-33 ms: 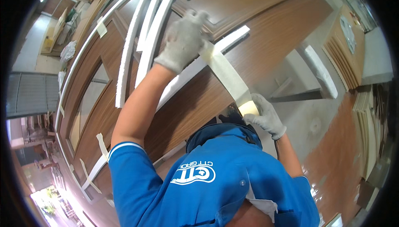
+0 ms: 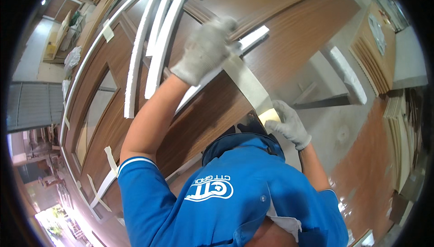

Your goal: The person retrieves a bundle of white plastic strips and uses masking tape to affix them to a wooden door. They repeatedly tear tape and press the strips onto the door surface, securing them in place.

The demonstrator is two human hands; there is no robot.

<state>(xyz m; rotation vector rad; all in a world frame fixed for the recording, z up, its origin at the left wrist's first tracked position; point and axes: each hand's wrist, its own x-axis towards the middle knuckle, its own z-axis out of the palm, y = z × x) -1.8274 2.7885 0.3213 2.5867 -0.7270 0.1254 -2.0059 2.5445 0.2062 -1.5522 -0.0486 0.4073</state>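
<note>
A large brown wooden door [image 2: 280, 3] lies flat in front of me. A wide strip of beige tape [image 2: 246, 82] stretches over it between my two gloved hands. My left hand [image 2: 208, 48], arm reaching out, grips and presses the far end of the strip onto the door next to a white foam strip [image 2: 253, 37]. My right hand [image 2: 289, 122] holds the tape roll [image 2: 269, 115] at the near end, close to my blue shirt.
Long white foam strips [image 2: 158, 43] lie along the door's left part, near its window openings [image 2: 97, 107]. Right of the door are grey floor, a white block [image 2: 348, 73], a stack of wooden panels [image 2: 375, 43] and upright boards [image 2: 402, 134].
</note>
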